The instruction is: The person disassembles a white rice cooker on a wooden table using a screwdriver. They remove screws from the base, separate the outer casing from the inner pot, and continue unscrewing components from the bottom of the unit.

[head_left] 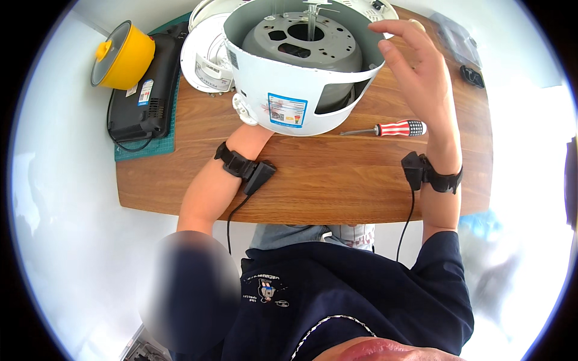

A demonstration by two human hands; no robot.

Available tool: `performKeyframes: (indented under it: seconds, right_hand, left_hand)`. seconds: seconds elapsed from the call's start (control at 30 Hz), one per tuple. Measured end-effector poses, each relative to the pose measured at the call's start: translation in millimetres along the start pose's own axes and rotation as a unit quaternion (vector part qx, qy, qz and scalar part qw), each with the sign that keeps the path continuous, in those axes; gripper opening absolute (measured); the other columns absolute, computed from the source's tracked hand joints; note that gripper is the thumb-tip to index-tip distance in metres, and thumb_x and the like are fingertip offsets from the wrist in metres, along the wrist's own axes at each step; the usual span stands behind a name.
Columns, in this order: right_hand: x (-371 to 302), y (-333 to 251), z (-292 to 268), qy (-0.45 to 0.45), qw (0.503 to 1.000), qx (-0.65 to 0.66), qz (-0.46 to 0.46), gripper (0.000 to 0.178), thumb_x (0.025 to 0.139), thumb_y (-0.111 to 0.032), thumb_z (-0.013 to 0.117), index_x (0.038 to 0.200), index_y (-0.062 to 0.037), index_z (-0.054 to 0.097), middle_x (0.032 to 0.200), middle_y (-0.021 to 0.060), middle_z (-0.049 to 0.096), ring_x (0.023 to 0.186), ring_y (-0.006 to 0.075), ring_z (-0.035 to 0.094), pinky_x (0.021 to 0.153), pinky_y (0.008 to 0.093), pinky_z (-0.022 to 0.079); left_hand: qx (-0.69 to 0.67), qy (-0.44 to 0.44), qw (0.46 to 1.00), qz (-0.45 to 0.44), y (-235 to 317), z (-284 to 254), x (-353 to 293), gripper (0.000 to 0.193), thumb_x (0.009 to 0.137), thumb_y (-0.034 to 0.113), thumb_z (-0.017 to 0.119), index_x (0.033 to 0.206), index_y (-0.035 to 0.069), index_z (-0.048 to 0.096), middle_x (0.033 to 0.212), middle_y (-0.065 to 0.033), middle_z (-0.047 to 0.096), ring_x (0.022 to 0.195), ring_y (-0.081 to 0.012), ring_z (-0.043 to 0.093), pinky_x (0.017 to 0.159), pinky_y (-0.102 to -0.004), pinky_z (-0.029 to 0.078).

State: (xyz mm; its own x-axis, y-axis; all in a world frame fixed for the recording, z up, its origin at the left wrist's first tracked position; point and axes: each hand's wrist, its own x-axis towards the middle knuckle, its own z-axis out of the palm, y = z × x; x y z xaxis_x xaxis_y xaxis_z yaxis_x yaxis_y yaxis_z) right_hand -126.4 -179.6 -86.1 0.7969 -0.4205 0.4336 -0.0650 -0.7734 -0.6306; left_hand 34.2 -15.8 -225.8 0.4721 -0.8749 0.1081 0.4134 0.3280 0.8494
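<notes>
Right hand (415,66) raised, fingers spread; left hand hidden.

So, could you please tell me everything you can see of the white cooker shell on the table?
The white cooker shell lies tipped on the wooden table, its open underside facing the camera. Inside sits a grey metal plate with cut-out holes. A blue-edged label is stuck on its glossy wall. The left hand is hidden behind it; the right hand hovers open by its rim.

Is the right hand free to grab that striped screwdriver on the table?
Probably yes. The right hand is open and empty, raised beside the white appliance shell, and the screwdriver lies uncovered on the wooden table just below it, nothing between.
</notes>
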Motion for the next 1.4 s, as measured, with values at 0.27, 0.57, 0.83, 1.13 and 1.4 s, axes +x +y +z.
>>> performKeyframes:
  seconds: [0.27,0.57,0.83,1.13,1.4]
  right_hand:
    - [67.7,-33.6,3.2,-0.12,0.992,-0.025,0.017,0.045,0.092,-0.016,0.067,0.134,-0.0008,0.059,0.113,0.0234,0.071,0.107,0.0362,0.069,0.091,0.042,0.055]
    - [89.1,-19.8,22.4,-0.184,0.979,-0.07,0.046,0.032,0.087,-0.019,0.074,0.116,-0.0041,0.07,0.094,0.0162,0.07,0.083,0.0291,0.068,0.074,0.0394,0.054]
    - [71.3,-28.2,19.2,-0.116,0.992,-0.03,-0.049,0.02,0.082,-0.008,0.077,0.101,-0.0027,0.073,0.089,0.0145,0.066,0.076,0.0254,0.066,0.068,0.0355,0.054]
    - [67.5,-35.3,14.1,-0.141,0.985,-0.023,-0.099,0.031,0.083,-0.003,0.072,0.114,-0.0041,0.071,0.098,0.0155,0.068,0.084,0.0259,0.068,0.075,0.0363,0.056]
    - [70.0,-26.7,14.6,-0.168,0.981,0.016,-0.09,0.044,0.085,0.0,0.067,0.129,-0.001,0.064,0.108,0.0183,0.07,0.094,0.0266,0.07,0.083,0.0358,0.057]
  left_hand:
    - [0.022,-0.004,1.0,0.007,1.5,-2.0,-0.2,0.065,0.102,0.037,0.057,0.155,0.006,0.036,0.153,-0.0171,0.049,0.141,-0.0321,0.049,0.116,-0.05,0.042]
    - [0.085,-0.001,0.996,0.034,-2.2,-1.8,2.8,0.065,0.102,0.036,0.057,0.155,0.006,0.037,0.153,-0.0172,0.049,0.14,-0.032,0.049,0.115,-0.0497,0.042]
    - [0.128,0.003,0.99,0.06,-5.5,-1.3,8.1,0.064,0.102,0.036,0.058,0.155,0.006,0.037,0.153,-0.0172,0.049,0.14,-0.0318,0.049,0.115,-0.0494,0.042]
    - [0.153,0.005,0.985,0.073,-8.0,-1.6,9.7,0.064,0.102,0.035,0.058,0.155,0.005,0.037,0.153,-0.0173,0.049,0.14,-0.0316,0.05,0.115,-0.0491,0.042]
    - [0.178,0.006,0.981,0.083,-7.8,-0.5,9.6,0.064,0.101,0.034,0.059,0.155,0.005,0.037,0.152,-0.0173,0.05,0.14,-0.0314,0.05,0.115,-0.0489,0.043]
